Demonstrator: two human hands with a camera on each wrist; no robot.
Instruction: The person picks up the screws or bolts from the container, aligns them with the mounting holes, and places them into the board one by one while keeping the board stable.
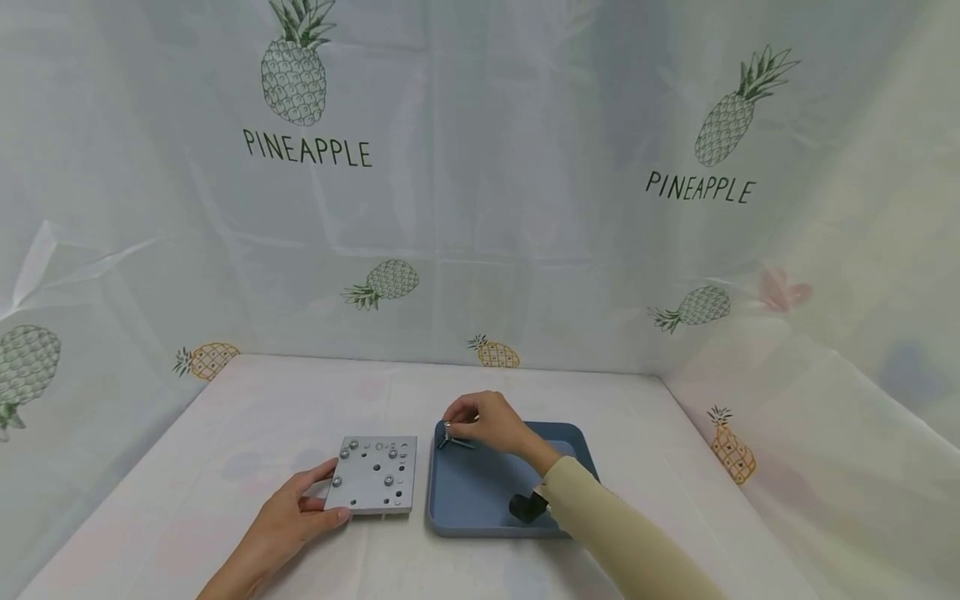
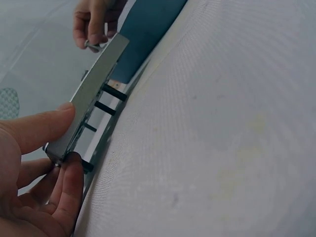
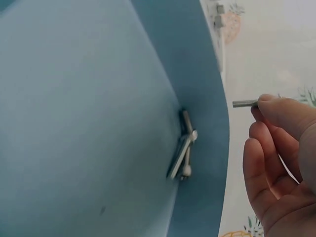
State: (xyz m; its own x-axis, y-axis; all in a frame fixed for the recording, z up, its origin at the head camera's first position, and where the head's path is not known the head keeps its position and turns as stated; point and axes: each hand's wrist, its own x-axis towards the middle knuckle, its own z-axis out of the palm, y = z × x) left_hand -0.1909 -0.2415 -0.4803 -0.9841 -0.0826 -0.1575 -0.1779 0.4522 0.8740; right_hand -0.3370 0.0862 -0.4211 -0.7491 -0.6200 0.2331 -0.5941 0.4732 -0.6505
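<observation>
Gripping a metal plate [image 1: 366,475] by its edge with the left hand [image 1: 294,508], left of a blue tray [image 1: 472,492]. Stretched across, pinching a screw [image 3: 243,103] in the right hand [image 1: 491,423], near the far left corner. Printed on the curtain [image 1: 487,167]: "PINEAPPLE".

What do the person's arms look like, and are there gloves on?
No, the left hand and right hand are bare. The right arm has a plain, pale yellow sleeve reaching near the wrist. No sleeve shows on the left.
</observation>
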